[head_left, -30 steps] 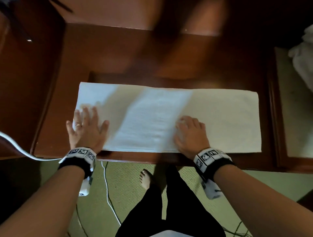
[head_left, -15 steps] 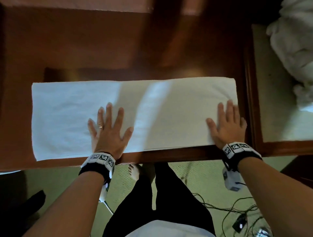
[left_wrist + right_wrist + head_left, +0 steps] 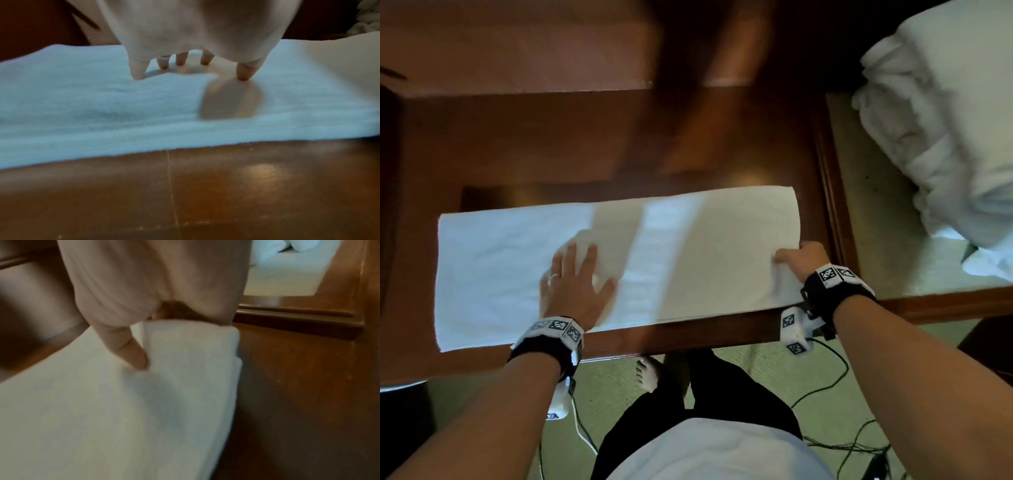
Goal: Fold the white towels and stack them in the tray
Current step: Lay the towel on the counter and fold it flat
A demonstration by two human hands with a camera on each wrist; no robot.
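Note:
A long white towel (image 3: 671, 253), folded lengthwise, lies flat across the dark wooden table (image 3: 585, 150). My left hand (image 3: 577, 281) presses flat on its middle-left part, fingers spread; in the left wrist view the fingertips (image 3: 244, 73) touch the towel (image 3: 102, 104). My right hand (image 3: 801, 257) grips the towel's right end, thumb on top and fingers curled under the edge, which is lifted slightly. In the right wrist view the thumb (image 3: 133, 353) pinches the towel (image 3: 123, 402) at its short edge. A wooden tray (image 3: 835, 192) stands to the right of the table.
A heap of unfolded white towels (image 3: 945, 120) lies in the tray's far right part. Cables (image 3: 825, 383) trail over the green carpet below the table's front edge. My bare foot (image 3: 647, 373) shows under the table edge.
My right hand went from lying flat on the towel's right end to gripping that edge and lifting it. My left hand stayed pressed flat on the towel's middle-left part.

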